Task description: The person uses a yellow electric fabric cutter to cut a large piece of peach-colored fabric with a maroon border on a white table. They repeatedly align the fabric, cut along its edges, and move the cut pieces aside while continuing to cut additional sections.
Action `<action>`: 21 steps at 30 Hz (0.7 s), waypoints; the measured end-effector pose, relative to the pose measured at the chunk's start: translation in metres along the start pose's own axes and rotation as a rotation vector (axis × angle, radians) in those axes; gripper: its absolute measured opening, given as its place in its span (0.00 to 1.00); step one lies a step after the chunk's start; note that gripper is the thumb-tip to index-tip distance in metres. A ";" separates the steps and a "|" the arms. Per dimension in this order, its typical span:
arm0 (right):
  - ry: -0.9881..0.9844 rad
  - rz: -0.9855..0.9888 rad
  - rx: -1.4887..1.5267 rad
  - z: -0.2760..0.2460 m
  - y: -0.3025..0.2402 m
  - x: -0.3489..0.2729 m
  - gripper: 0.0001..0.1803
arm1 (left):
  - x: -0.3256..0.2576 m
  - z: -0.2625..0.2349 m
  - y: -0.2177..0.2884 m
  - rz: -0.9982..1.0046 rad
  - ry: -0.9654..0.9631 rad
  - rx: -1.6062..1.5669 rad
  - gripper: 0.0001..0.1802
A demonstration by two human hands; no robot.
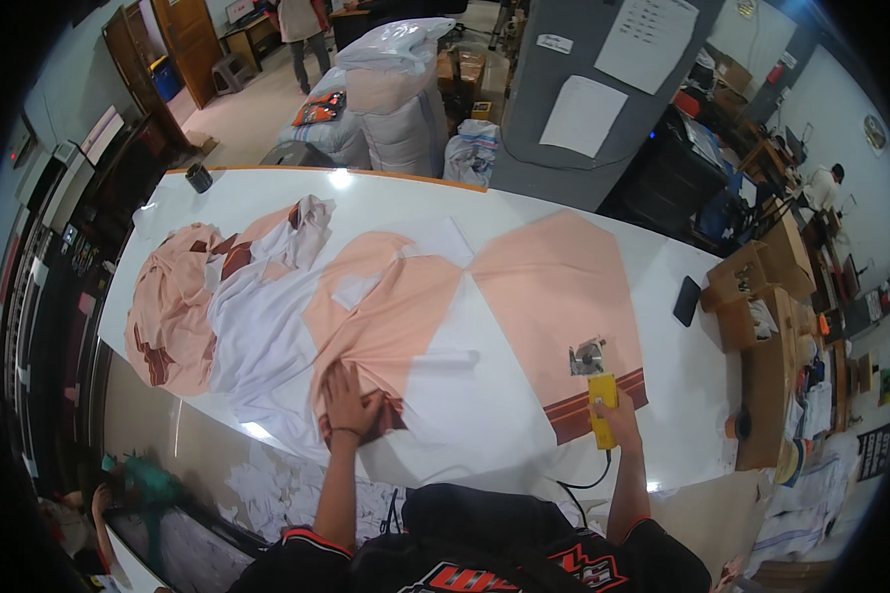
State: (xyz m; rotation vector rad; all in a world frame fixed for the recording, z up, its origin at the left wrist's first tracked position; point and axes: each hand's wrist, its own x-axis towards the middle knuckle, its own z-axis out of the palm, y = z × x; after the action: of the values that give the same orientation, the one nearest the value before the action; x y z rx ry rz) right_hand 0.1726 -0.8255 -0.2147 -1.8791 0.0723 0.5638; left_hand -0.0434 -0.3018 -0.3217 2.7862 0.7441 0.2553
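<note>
The yellow handheld electric cutter with a metal head (600, 388) is over the right-hand part of the table (687, 385), its head on the peach fabric panel (554, 282) and its yellow body crossing the panel's maroon striped border (559, 421). Your right hand (618, 418) is wrapped around the yellow body, and a black cord (592, 486) runs from its near end toward you. Whether the blade is turning, you cannot tell from here.

Your left hand (349, 400) lies palm down with its fingers spread on the rumpled peach and white cloth (366, 326), beside a maroon patterned edge. That cloth meets the panel at a narrow point near the middle of the table. Farther left, you have a crumpled peach garment heap with maroon trim (176, 296) next to the white folds.

A small dark cup (199, 178) stands at the table's far left corner. To your right are a black phone (686, 300) and, beyond it, open brown cardboard boxes (756, 282). Past the far edge you face bulging white sacks (396, 124) and a grey upright panel (534, 128) bearing white paper sheets (583, 116). White scraps (267, 494) lie below the near edge.
</note>
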 end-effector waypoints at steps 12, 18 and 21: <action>0.218 -0.108 0.237 -0.036 0.085 -0.054 0.22 | 0.128 -0.011 -0.041 -0.503 -0.093 0.109 0.50; 0.233 -0.108 0.210 -0.038 0.088 -0.057 0.22 | 0.128 0.021 0.032 0.272 -0.142 0.013 0.41; 0.230 -0.110 0.240 -0.040 0.090 -0.055 0.21 | 0.144 0.010 0.019 0.097 -0.235 0.117 0.39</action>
State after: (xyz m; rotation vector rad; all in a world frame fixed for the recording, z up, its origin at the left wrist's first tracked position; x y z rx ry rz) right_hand 0.1098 -0.9073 -0.2591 -1.6943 0.1782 0.2501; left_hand 0.0907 -0.2468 -0.3104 2.8977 0.5859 -0.1016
